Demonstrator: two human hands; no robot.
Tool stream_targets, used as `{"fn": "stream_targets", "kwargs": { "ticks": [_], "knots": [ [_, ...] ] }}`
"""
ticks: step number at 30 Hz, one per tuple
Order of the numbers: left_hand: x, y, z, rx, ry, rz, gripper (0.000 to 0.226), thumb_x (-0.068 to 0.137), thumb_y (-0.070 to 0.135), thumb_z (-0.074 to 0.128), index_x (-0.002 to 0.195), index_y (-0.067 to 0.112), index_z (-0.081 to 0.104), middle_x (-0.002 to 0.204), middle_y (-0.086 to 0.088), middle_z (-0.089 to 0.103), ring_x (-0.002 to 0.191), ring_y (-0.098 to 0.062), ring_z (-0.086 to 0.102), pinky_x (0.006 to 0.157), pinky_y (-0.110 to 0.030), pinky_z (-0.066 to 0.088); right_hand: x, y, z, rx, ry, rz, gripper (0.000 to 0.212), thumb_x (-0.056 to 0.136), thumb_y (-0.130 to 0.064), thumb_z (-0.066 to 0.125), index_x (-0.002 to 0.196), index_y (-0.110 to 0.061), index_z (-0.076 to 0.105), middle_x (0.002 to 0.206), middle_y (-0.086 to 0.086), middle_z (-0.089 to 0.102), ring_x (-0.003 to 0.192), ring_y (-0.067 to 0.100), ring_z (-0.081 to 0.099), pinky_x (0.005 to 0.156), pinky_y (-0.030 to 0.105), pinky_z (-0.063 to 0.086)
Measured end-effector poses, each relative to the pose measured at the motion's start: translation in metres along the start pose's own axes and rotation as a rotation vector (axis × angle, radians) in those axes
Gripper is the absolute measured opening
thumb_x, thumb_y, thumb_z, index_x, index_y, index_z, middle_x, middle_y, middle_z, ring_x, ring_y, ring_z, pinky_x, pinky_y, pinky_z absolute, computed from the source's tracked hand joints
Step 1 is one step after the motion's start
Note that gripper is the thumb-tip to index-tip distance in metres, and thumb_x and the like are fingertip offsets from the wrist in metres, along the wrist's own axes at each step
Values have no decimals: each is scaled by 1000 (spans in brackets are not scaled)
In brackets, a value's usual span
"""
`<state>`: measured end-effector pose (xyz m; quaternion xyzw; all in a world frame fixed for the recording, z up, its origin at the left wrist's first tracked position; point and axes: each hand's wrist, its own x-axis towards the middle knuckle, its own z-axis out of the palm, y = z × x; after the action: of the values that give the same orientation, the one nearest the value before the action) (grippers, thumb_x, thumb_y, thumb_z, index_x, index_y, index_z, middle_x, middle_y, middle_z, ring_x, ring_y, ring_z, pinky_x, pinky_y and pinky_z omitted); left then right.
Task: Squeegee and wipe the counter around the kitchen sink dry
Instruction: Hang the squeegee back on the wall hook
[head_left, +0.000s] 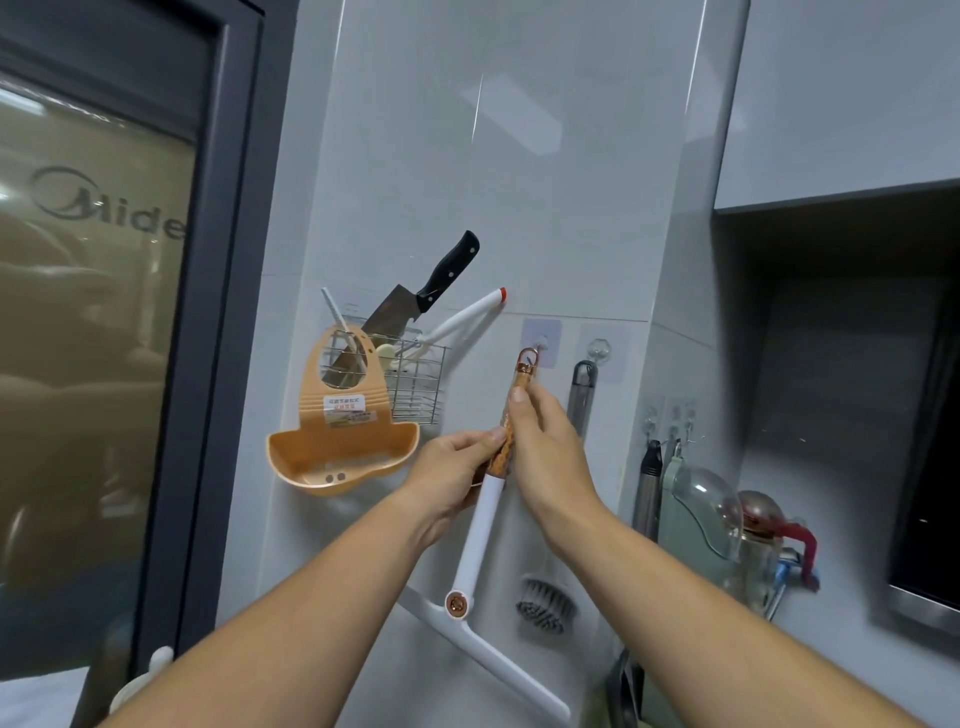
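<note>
A glossy pale-grey tiled wall (519, 182) fills most of the view, with a dark window frame (208, 312) at its left. Against the wall the squeegee (480, 530) stands nearly upright. Its long axis leans slightly right toward the top, with the handle end up and the blade (498, 660) down. The blade is a long, flat white bar set crosswise, slanting from upper left to lower right. It meets the smooth white shaft at a round copper-coloured pivot (457, 604). Both hands close round the upper part of the handle, which is clear with an orange woven pattern. The left hand (447, 478) comes from the left and wraps the lower part of that grip, just above the white shaft. The right hand (545, 447) sits just above it and to the right, with its thumb pressed along the grip and its fingers behind. The two hands are close together, almost touching. The handle ends in a copper ring (527, 361) that lies right at a clear adhesive hook (541, 340), and I cannot tell whether the ring is over the hook. To the left hang an orange plastic drain basket (343, 452) and a wire rack (415, 384) holding a black-handled cleaver (415, 301). A round bristle brush (545, 605) hangs lower right of the shaft.
</note>
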<state>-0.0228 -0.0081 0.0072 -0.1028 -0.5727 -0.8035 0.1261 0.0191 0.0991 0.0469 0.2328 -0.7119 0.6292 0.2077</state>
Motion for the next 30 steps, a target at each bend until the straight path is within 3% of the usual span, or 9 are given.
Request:
{"fn": "stream_targets", "kwargs": {
  "ticks": [6,8,11,13,15,19,25,30],
  "knots": [
    [7,-5,-1,2,-11,-16,20,94,24,68,94,5,72,69,-6,65,59,-14,60,54,-23,52,2,7,2,-29,-41,16,85,74,-75,33,142,-28,49,142,-6,57,133,12,51,114,42,38],
    [8,-6,-3,1,-15,-25,19,94,25,68,93,6,72,67,-4,65,57,-13,60,54,-22,52,4,10,1,9,-45,39,76,77,-74,33,137,-32,55,138,-9,60,130,11,53,113,42,39],
    [10,-10,-4,5,-17,-36,22,92,28,70,98,7,72,72,-5,66,62,-15,60,57,-23,53,7,14,-4,20,-51,50,41,96,-59,32,100,-36,65,111,-7,68,108,11,62,102,39,48],
    [12,-13,-5,4,-14,-39,22,91,30,71,96,9,73,75,-6,66,64,-16,61,62,-25,53,7,15,-7,22,-68,47,38,102,-50,30,90,-34,62,105,-3,68,99,10,62,90,30,50],
    [13,-15,-6,-2,-17,-34,23,91,30,71,97,8,73,75,-6,67,64,-16,63,64,-26,54,6,14,-8,48,-92,47,35,104,-47,29,91,-37,60,101,-14,65,97,2,60,81,20,46],
    [13,-18,-4,-21,-43,-28,23,94,28,67,98,6,74,76,-7,68,65,-15,64,62,-24,55,3,16,-8,101,-118,50,27,103,-50,27,114,-45,51,106,-27,57,103,-7,55,85,15,40],
    [12,-21,-4,39,-41,-29,20,95,32,67,91,15,76,82,-6,71,72,-14,64,73,-28,50,-1,25,-8,106,-110,34,30,93,-62,31,106,-48,55,113,-19,63,117,2,57,104,26,38],
    [4,-25,-5,96,-36,2,21,96,31,66,97,13,76,95,-10,77,92,-25,71,91,-35,54,-13,25,-14,143,-102,27,32,104,-43,35,90,-40,63,91,-17,69,99,2,63,99,26,42]
  ]
}}
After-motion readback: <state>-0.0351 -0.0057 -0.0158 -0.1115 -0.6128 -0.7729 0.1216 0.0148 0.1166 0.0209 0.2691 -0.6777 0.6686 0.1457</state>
